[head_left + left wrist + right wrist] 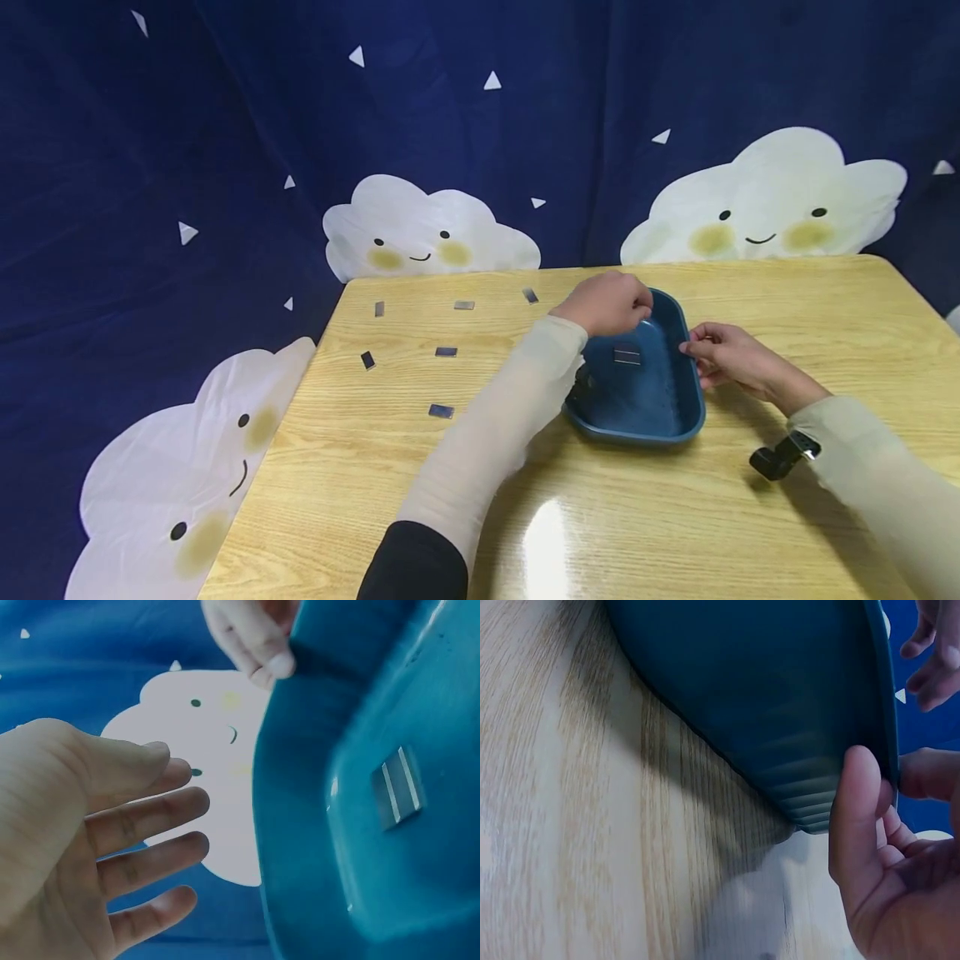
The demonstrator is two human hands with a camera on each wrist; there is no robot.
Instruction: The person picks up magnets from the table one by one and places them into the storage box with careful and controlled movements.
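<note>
A deep blue plastic bin (637,437) sits on the table, and its right rim is pinched between the thumb and fingers of my right hand (735,360). Over the bin's far left part hangs my left hand (609,303). In the left wrist view, the left hand (112,832) has its fingers spread and relaxed, apart from the bin wall (300,825), with nothing in them. Inside the bin lies a small dark rectangular piece (627,355) with light stripes; whether it is one piece or more I cannot tell. The right thumb (859,795) presses the rim.
Several small flat rectangular pieces lie spread on the wooden table (322,467) left of the bin, among them a dark one (367,360) and a bluish one (441,411). Behind the table hangs a dark blue curtain (450,125) with cloud prints.
</note>
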